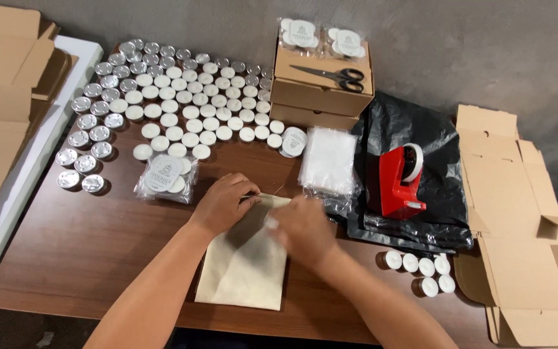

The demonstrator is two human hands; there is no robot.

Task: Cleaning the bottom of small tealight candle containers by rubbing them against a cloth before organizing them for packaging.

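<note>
A cream cloth pouch [243, 268] lies flat on the brown table [98, 258] in front of me. My left hand [222, 203] pinches the pouch's top edge near its drawstring. My right hand [301, 226] rests on the pouch's upper right corner with fingers closed on the cloth; it looks slightly blurred. A clear bag of white tealight candles [166, 178] lies just left of my left hand. A stack of clear plastic bags [328, 160] sits beyond my right hand.
Several loose tealights [175, 97] cover the table's far left. Cardboard boxes [321, 90] with scissors [334, 75] and two candle bags stand at the back. A red tape dispenser [398, 181] rests on black plastic. Several tealights [421, 268] and an open flat carton [524, 258] lie right.
</note>
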